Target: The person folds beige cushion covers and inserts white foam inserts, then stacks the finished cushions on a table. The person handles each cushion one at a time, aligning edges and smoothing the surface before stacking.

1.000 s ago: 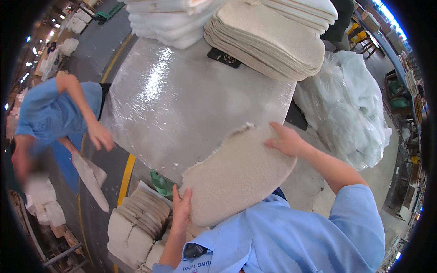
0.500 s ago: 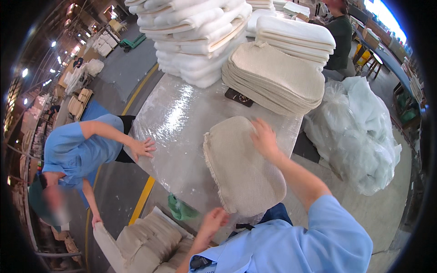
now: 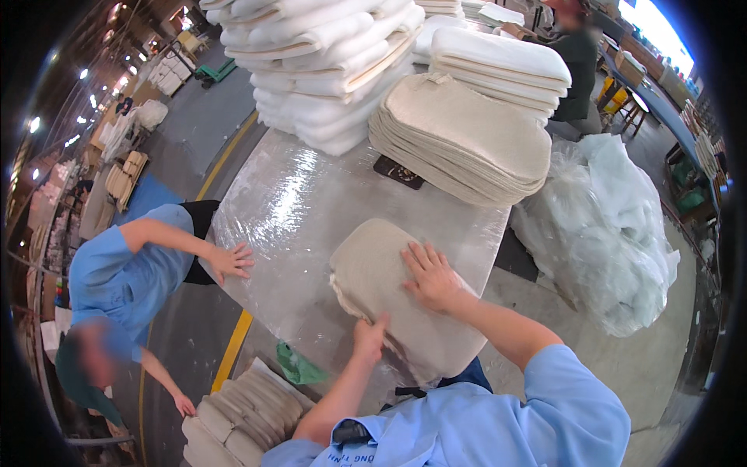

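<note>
A beige fabric piece (image 3: 381, 249) with rounded corners and a rough, loose edge along its left side lies on the plastic-wrapped table (image 3: 268, 233) in front of me. My left hand (image 3: 369, 340) is closed on that left edge, near the lower end, where the fabric is lifted and puckered. My right hand (image 3: 432, 278) rests flat on top of the piece with its fingers spread. Beyond it stands a stack of similar beige pieces (image 3: 467, 128), with a dark flat card (image 3: 398, 172) by its near left corner.
Tall white padded stack (image 3: 319, 78) at the back left; lower white stack (image 3: 502, 62) behind the beige one. A large clear plastic bag (image 3: 599, 233) fills the right side. At left, a co-worker (image 3: 128, 268) has one hand on the table, another at bundled beige pieces (image 3: 245, 420).
My left hand has moved up and inward onto the fabric's edge. The right hand has slid left onto its middle. The co-worker's lower hand no longer holds up a beige piece.
</note>
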Demonstrator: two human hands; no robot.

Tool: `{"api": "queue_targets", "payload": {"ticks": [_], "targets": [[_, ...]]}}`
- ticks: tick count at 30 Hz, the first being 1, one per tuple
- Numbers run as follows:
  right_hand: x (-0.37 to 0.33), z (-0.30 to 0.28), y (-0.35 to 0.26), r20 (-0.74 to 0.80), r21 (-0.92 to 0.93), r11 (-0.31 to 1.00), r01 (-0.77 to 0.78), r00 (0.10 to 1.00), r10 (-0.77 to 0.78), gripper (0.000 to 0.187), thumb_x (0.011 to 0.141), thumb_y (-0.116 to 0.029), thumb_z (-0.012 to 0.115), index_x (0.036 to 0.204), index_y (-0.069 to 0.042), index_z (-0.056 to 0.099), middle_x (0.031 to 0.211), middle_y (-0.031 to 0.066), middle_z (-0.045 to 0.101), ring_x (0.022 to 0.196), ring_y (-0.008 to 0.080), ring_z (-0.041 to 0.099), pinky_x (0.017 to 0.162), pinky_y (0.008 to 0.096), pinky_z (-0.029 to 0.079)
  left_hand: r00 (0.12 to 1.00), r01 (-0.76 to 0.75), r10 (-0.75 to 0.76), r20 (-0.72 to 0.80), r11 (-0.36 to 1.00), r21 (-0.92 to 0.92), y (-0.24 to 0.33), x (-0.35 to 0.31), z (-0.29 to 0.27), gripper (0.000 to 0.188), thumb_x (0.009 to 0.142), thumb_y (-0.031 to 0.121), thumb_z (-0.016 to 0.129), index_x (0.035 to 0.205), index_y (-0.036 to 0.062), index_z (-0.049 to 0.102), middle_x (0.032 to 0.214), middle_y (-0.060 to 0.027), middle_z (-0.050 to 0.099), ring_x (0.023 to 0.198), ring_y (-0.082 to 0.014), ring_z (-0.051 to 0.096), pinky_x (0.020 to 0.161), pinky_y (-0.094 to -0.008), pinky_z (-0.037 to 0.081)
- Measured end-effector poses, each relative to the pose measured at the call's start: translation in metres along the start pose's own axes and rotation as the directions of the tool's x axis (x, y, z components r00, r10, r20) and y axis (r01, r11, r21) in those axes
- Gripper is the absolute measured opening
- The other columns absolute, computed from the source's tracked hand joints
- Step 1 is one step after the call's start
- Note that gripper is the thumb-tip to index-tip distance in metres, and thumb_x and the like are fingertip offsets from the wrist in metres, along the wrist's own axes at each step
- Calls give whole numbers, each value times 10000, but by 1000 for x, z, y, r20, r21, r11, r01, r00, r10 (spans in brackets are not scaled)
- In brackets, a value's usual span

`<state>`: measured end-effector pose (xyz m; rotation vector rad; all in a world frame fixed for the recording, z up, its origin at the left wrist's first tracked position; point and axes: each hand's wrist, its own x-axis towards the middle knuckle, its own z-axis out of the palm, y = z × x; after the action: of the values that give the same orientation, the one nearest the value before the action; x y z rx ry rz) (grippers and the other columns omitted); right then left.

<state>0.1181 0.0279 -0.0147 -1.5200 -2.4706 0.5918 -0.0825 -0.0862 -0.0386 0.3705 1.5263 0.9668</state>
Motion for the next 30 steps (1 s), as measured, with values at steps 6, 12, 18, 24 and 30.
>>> {"api": "queue_targets", "payload": {"ticks": [6,12,18,24,30], "targets": [[72,7,-29,105,-154,966,208,975,-194,769,1111,-565,464,1722,-125,304,1800,145,268,1654,431,225,1299,668,216,978,203,-193,72,965,-165,-32,-23,38,407,1027,165,778,1331,-53,619,1237,-152,719,1031,-280,742,805,-464,661],[37,36,-67,261,-151,785,601,790,-555,619,1127,-590,392,1691,-334,401,1814,71,257,1673,416,172,1309,700,145,973,228,-223,50,935,-272,-41,-22,49,287,1037,149,766,1252,-18,676,1130,-114,734,905,-244,747,763,-427,680],[3,41,-56,248,211,689,693,643,-724,508,1107,-476,524,1578,-294,572,1706,74,457,1615,329,355,1308,653,219,621,-13,-392,678,860,510,-30,-39,1,272,1131,227,622,1327,48,680,1179,-82,754,1016,-199,745,871,-358,616],[31,2,-34,46,289,841,458,871,-490,416,1122,-396,531,1451,-189,677,1579,85,613,1529,269,505,1284,639,274,857,-399,89,508,738,544,90,17,-40,384,1141,294,573,1443,74,663,1249,-120,782,1111,-217,745,973,-407,581],[52,11,-25,-2,-210,966,148,988,-152,567,1113,-417,511,1630,-183,502,1709,81,452,1617,354,328,1288,656,230,740,-313,535,408,-264,912,72,47,14,757,1089,438,535,1681,7,343,1750,-219,325,1636,-424,247,1332,-581,168]]}}
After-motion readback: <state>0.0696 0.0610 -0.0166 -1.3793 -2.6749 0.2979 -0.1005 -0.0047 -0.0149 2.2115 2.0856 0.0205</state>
